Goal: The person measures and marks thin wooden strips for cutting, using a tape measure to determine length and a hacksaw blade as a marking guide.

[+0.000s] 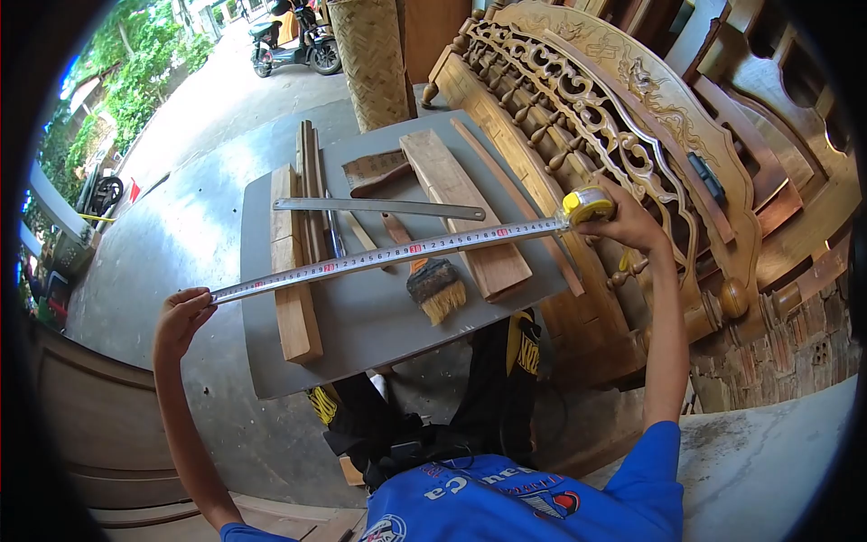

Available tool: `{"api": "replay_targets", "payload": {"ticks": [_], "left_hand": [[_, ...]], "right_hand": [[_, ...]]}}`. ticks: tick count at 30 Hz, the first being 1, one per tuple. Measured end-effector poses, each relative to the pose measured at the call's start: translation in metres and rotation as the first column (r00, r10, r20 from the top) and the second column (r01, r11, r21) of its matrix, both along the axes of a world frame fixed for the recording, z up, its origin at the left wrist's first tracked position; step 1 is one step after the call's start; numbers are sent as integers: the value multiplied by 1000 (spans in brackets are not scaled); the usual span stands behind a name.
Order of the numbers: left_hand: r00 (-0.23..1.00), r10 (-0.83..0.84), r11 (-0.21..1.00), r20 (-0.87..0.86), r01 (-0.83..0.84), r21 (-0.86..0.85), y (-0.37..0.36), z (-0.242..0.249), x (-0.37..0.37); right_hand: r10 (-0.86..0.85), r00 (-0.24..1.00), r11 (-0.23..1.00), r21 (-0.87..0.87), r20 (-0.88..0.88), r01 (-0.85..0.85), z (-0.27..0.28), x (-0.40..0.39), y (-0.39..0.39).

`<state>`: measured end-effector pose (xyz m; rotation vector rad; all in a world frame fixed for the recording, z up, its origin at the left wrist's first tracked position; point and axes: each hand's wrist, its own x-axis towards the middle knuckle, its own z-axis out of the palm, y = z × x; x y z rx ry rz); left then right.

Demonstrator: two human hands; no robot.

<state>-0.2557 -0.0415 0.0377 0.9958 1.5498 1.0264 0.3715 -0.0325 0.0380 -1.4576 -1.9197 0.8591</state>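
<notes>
A tape measure's pale blade (461,239) stretches across the grey table (361,352), passing above the things on it. My left hand (183,316) pinches the blade's end beyond the table's left edge. At the right, my right hand (628,217) is closed around the yellow tape measure case (587,206). Under the blade lie a wooden block (296,312) on the left and a wider wooden block (470,212) on the right. Between them rests a paintbrush (432,285) with dark and straw-coloured bristles. A steel ruler (379,208) lies just behind the blade, across both blocks.
Narrow wood strips (313,194), a handsaw (375,170) and a long thin slat (515,199) also lie on the table. Carved wooden furniture panels (623,108) lean close on the right. A woven roll (372,68) stands behind; a motorbike (293,41) is farther back.
</notes>
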Motion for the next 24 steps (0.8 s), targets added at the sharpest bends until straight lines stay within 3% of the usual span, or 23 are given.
{"api": "replay_targets", "payload": {"ticks": [15, 18, 24], "left_hand": [[1000, 2, 999, -2, -2, 39, -2, -4, 2], [1000, -7, 999, -13, 7, 54, -2, -5, 2], [1000, 0, 999, -12, 0, 40, -4, -4, 4]], "right_hand": [[-39, 999, 999, 13, 25, 39, 0, -5, -3], [-30, 997, 1000, 2, -69, 30, -2, -5, -3], [-95, 995, 995, 10, -4, 95, 4, -11, -8]]}}
